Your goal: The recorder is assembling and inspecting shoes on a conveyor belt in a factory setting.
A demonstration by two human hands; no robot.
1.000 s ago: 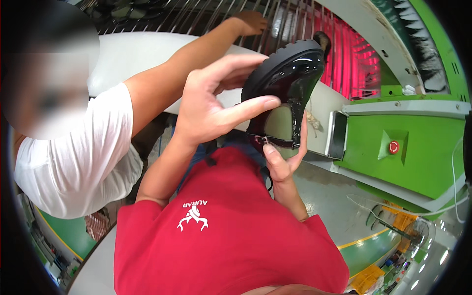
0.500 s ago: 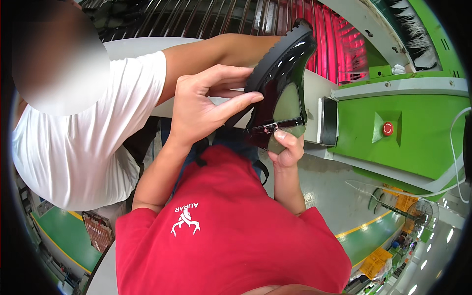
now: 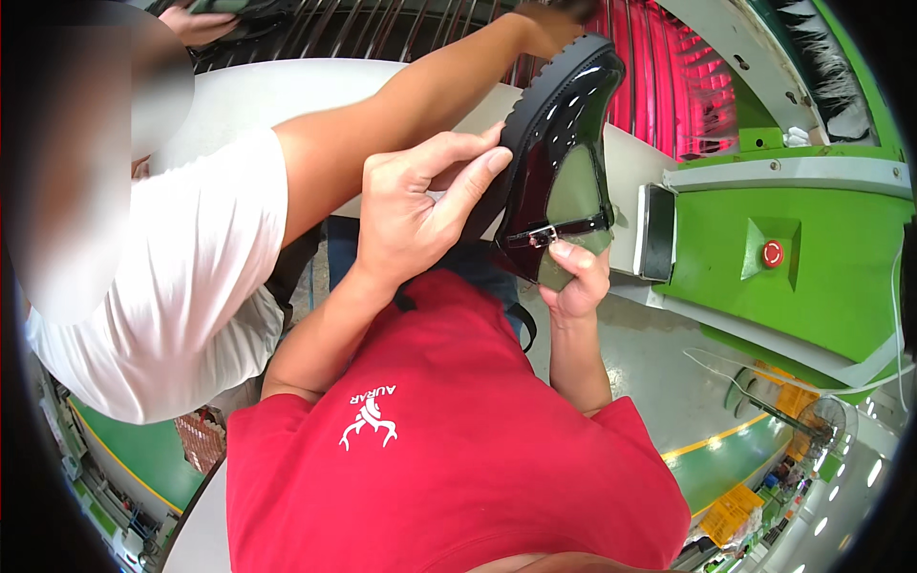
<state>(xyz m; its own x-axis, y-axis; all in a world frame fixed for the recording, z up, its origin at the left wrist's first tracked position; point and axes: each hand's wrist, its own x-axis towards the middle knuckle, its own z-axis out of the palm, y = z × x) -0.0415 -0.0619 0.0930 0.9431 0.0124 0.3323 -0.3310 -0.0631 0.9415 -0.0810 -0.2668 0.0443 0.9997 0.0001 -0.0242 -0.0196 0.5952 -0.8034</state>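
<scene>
A glossy black Mary Jane shoe with a thick ridged sole is held up in front of me, toe pointing away and to the right. A narrow strap with a small metal buckle crosses its opening, which shows an olive-green inside. My right hand grips the heel end, its thumb by the strap near the buckle and its other fingers mostly hidden behind the shoe. My left hand is closed at the sole's edge, thumb and forefinger near each other against it; its lower fingers are partly hidden.
At my left a person in a white shirt reaches an arm across toward the metal rollers. A pale worktop runs ahead. To the right stands a green machine with a red button, red-lit rollers, and a fan farther back.
Both my hands and the shoe have shifted slightly right in view. My left thumb has come closer to the forefinger. The other person's arm has stretched farther over the rollers.
</scene>
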